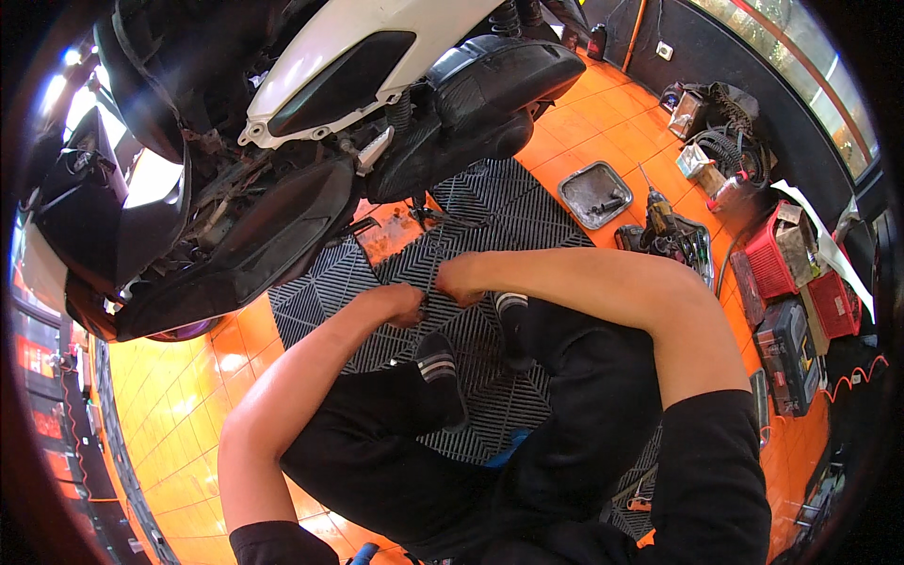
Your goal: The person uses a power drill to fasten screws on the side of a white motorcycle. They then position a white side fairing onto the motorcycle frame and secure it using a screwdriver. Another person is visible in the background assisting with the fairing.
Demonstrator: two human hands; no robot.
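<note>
My left hand (406,306) and my right hand (458,282) are close together, low over a grey ribbed floor mat (471,377). Both have their fingers curled closed; what they hold, if anything, is hidden or too small to make out. Just beyond them stands a scooter (254,231) with a white side panel (443,28) and dark lower bodywork. Part of its front and frame lies uncovered. A light metal footrest (375,151) sticks out from its side. My socked feet rest on the mat below my hands.
Right of the mat lie a metal tray (595,195) with small dark parts and a yellow-black power drill (661,215). Farther right are red plastic baskets (770,264), a dark tool case (789,356) and coiled hoses (730,141) along the wall. The floor (188,386) is orange tile.
</note>
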